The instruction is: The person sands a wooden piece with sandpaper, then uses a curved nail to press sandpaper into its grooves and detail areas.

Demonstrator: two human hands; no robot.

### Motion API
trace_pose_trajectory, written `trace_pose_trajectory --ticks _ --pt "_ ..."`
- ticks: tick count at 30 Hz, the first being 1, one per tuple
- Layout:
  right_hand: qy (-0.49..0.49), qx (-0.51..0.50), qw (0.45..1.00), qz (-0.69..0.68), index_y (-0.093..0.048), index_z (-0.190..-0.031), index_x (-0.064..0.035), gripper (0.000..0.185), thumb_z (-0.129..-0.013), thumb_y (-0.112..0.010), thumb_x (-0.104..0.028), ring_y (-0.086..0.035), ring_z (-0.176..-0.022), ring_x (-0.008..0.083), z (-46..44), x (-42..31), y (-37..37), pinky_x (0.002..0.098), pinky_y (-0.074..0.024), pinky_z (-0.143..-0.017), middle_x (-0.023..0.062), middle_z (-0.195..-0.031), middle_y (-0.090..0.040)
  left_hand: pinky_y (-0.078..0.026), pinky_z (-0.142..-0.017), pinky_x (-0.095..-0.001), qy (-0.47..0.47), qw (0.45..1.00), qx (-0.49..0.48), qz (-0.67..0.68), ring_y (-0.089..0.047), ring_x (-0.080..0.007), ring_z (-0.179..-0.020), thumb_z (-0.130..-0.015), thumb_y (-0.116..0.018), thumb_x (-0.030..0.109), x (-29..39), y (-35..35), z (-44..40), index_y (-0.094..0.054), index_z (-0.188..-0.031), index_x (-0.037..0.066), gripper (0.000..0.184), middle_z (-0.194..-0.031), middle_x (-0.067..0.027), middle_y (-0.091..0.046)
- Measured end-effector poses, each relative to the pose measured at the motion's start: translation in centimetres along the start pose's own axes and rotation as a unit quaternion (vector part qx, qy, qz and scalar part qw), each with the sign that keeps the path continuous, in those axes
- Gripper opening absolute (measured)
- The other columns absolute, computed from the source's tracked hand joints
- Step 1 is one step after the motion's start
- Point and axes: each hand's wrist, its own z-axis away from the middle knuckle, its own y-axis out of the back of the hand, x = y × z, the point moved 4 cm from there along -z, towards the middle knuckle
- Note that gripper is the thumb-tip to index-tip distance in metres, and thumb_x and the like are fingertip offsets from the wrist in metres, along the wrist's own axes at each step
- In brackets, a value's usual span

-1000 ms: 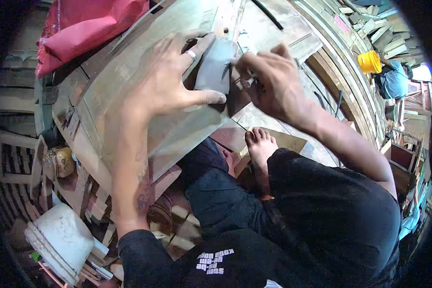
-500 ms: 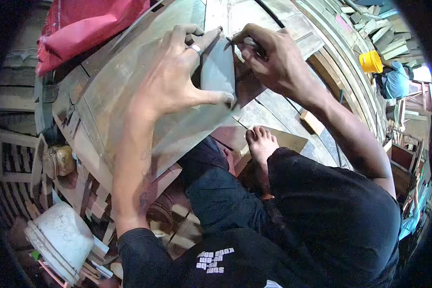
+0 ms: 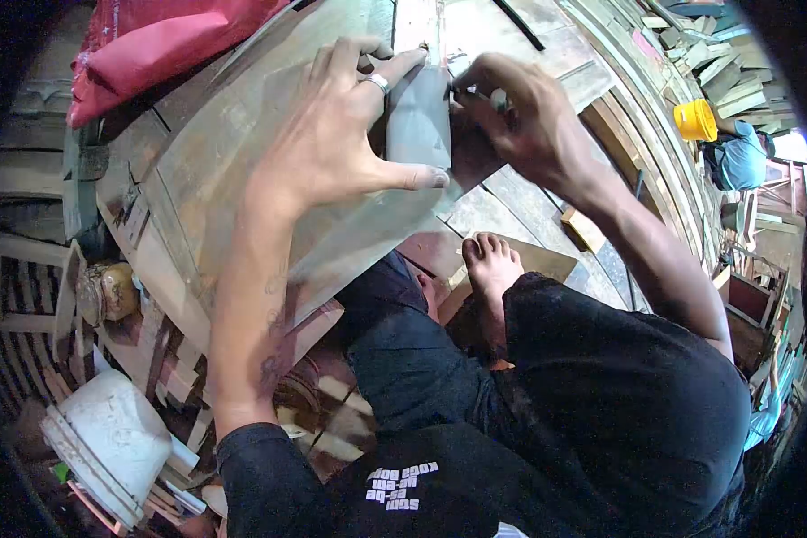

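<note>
A grey rectangular strip lies on a large, thin translucent sheet spread over wooden boards. My left hand, with a ring on one finger, spans the strip, index fingertip at its far end and thumb at its near end, pressing it down. Just right of the strip's far corner is my right hand, its fingers curled in a pinch. A small pale bit shows between those fingers, but what they hold is mostly hidden. A narrow pale piece extends beyond the strip's far end.
Red cloth or plastic lies at the upper left. A white bucket and a jar stand at left among wood scraps. My bare foot rests near a small wood block. Another person is far right by a yellow bucket.
My right hand has shifted slightly right and down, away from the strip's far corner. The strip and my left hand appear slightly further right in view, with the left hand still across it.
</note>
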Motion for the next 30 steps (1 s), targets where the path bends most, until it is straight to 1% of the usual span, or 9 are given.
trace_pose_trajectory --ticks 4,10,16,18,21,24,26,27,30 --pt "0.027 0.034 0.998 0.038 -0.069 -0.119 -0.0050 0.034 -0.086 -0.074 -0.008 -0.071 -0.095 0.0454 -0.1 -0.3 0.1 0.0478 -0.0583 -0.083 0.0208 -0.106 -0.072 -0.044 -0.116 -0.0527 -0.001 1.000 0.001 0.014 -0.051 -0.0440 -0.133 -0.062 -0.096 0.057 -0.4 -0.3 0.1 -0.061 -0.152 0.012 0.107 -0.141 -0.0217 -0.050" --pt "-0.031 0.029 0.998 -0.054 -0.072 -0.111 -0.0031 0.019 -0.095 -0.075 -0.013 -0.071 -0.091 0.0438 -0.1 -0.1 -0.1 0.0470 -0.0560 -0.079 0.0219 -0.099 -0.071 -0.045 -0.116 -0.0528 -0.002 1.000 0.008 0.003 -0.051 -0.0441 -0.134 -0.063 -0.096 0.055 -0.2 0.1 0.1 -0.062 -0.152 0.014 0.105 -0.143 -0.0214 -0.049" --pt "-0.061 0.043 0.994 -0.076 -0.075 -0.116 -0.0074 0.023 -0.094 -0.077 -0.014 -0.071 -0.078 0.0389 0.1 -0.7 0.2 0.0429 -0.0559 -0.070 0.0194 -0.093 -0.072 -0.045 -0.116 -0.0539 0.001 1.000 0.002 0.001 -0.052 -0.0435 -0.134 -0.061 -0.096 0.058 -0.5 -0.2 0.2 -0.060 -0.154 0.014 0.109 -0.143 -0.0205 -0.049" --pt "-0.039 0.032 0.998 -0.035 -0.077 -0.122 -0.0087 0.022 -0.100 -0.077 -0.011 -0.069 -0.082 0.0146 0.0 -0.4 0.1 0.0340 -0.0569 -0.076 0.0073 -0.090 -0.073 -0.045 -0.115 -0.0532 0.005 1.000 0.004 -0.004 -0.052 -0.0434 -0.133 -0.061 -0.097 0.057 -0.6 -0.2 0.2 -0.060 -0.154 0.014 0.109 -0.143 -0.0203 -0.050" --pt "-0.039 0.027 0.998 -0.028 -0.077 -0.120 -0.0083 0.021 -0.099 -0.077 -0.011 -0.069 -0.084 0.0160 0.5 -0.7 -0.1 0.0341 -0.0566 -0.076 0.0086 -0.094 -0.074 -0.046 -0.115 -0.0496 0.006 1.000 0.004 -0.007 -0.054 -0.0391 -0.134 -0.062 -0.098 0.051 -0.3 0.1 0.3 -0.059 -0.155 0.016 0.106 -0.142 -0.0168 -0.051" --pt "0.040 0.022 0.999 0.029 -0.078 -0.119 -0.0079 0.022 -0.097 -0.078 -0.009 -0.072 -0.086 0.0192 0.8 -1.1 0.1 0.0349 -0.0568 -0.077 0.0109 -0.100 -0.075 -0.046 -0.115 -0.0501 0.002 1.000 0.001 -0.016 -0.056 -0.0394 -0.133 -0.061 -0.098 0.052 -0.1 0.4 0.2 -0.060 -0.155 0.016 0.107 -0.143 -0.0169 -0.051" --pt "-0.008 0.010 1.000 0.008 -0.078 -0.119 -0.0085 0.022 -0.098 -0.078 -0.011 -0.071 -0.083 0.0191 0.1 -0.1 0.0 0.0349 -0.0564 -0.074 0.0103 -0.098 -0.074 -0.046 -0.115 -0.0501 0.002 1.000 0.002 -0.005 -0.056 -0.0394 -0.133 -0.060 -0.098 0.052 -0.3 0.2 0.2 -0.060 -0.155 0.016 0.108 -0.143 -0.0169 -0.051" --pt "-0.003 0.026 0.996 -0.081 -0.079 -0.118 -0.0090 0.019 -0.098 -0.078 -0.012 -0.068 -0.080 0.0185 -0.5 0.4 -0.1 0.0341 -0.0552 -0.070 0.0093 -0.096 -0.073 -0.047 -0.114 -0.0502 0.001 1.000 0.002 0.003 -0.056 -0.0394 -0.133 -0.060 -0.098 0.053 -0.4 0.2 0.1 -0.060 -0.155 0.016 0.108 -0.143 -0.0169 -0.052" --pt "-0.014 0.001 1.000 -0.011 -0.078 -0.116 -0.0077 0.018 -0.099 -0.078 -0.013 -0.067 -0.079 0.0179 0.2 -0.8 -0.3 0.0339 -0.0549 -0.067 0.0079 -0.097 -0.073 -0.047 -0.115 -0.0498 -0.012 1.000 -0.003 -0.026 -0.055 -0.0392 -0.135 -0.060 -0.098 0.052 -0.4 0.5 0.2 -0.060 -0.155 0.016 0.108 -0.143 -0.0171 -0.051"
